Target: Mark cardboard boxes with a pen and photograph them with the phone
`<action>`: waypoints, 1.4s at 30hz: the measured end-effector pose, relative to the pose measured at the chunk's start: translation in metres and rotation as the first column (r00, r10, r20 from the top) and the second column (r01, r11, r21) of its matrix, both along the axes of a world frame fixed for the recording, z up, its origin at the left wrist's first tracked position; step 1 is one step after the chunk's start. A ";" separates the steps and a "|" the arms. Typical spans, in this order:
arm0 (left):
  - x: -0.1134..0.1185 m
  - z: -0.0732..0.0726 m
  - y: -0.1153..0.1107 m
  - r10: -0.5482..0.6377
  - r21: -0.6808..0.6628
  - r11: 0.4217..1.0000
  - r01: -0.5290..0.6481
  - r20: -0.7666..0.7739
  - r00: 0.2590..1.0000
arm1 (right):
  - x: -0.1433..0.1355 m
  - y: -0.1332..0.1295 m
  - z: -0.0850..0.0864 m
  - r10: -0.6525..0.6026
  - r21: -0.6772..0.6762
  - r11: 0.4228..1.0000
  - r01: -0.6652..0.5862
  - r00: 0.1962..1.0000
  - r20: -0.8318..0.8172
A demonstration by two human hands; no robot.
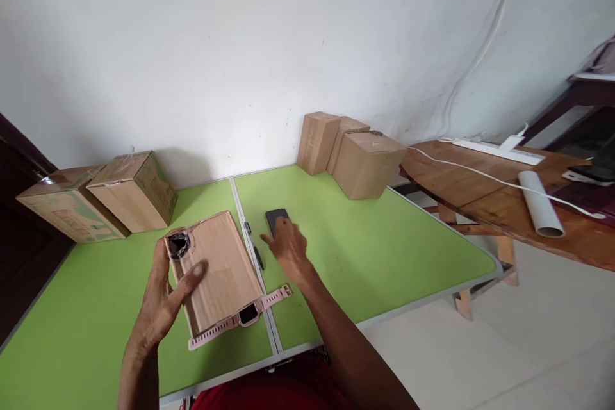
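Observation:
My left hand [166, 298] grips a small cardboard box [223, 269] by its left side, the thumb lying on its top face. A dark, ragged hole shows at the box's upper left corner. My right hand [287, 240] is over a dark phone [276, 216] on the green table, its fingers bent onto the screen and the thumb apart; the fingertips are partly blurred. Below the box's near edge lies a smartwatch [248, 314] with a pink strap. A dark pen [258, 257] and a small black piece [247, 227] rest between box and phone.
Two cardboard boxes [137, 192] stand at the table's back left, several more [368, 163] at the back right. The green table [413, 256] has a raised metal seam. To the right, a wooden table [456, 173] holds a power strip [500, 150], a white cable and a white tube [541, 204].

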State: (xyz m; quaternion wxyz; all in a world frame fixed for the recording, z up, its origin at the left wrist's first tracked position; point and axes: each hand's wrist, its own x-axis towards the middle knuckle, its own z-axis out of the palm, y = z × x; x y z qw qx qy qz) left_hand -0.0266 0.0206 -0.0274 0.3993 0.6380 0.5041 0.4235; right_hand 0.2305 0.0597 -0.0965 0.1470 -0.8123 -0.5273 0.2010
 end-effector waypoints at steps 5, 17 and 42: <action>0.003 -0.006 0.005 -0.023 0.016 1.000 0.023 0.024 0.999 | 0.027 -0.006 -0.008 -0.167 -0.087 0.982 0.170 0.985 0.036; 0.007 -0.011 0.005 -0.073 0.037 0.997 0.074 -0.024 0.997 | 0.055 -0.003 -0.046 -0.174 0.002 0.978 0.207 0.829 -0.531; 0.009 -0.008 0.007 -0.036 0.177 0.983 0.039 -0.018 0.999 | -0.056 -0.112 0.101 0.395 0.438 0.899 -0.013 -0.409 -0.822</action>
